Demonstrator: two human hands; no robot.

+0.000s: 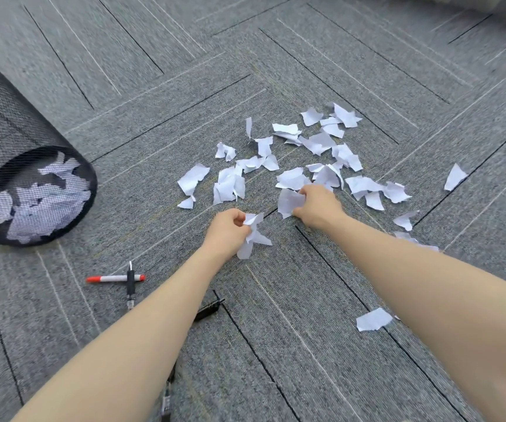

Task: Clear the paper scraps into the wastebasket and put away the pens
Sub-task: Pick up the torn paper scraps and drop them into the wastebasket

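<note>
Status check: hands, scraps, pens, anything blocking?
Left hand and right hand each shut on paper scraps. Most still on carpet; some in wastebasket. Red pen and black pen untouched. Nothing blocking.

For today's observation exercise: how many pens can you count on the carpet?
4, perhaps more hidden. A red-capped pen and a black pen lie crossed near the wastebasket; another black pen shows beside the left forearm; a fourth lies partly under it.

The left forearm (130, 345) hides most of two black pens (208, 310).
</note>
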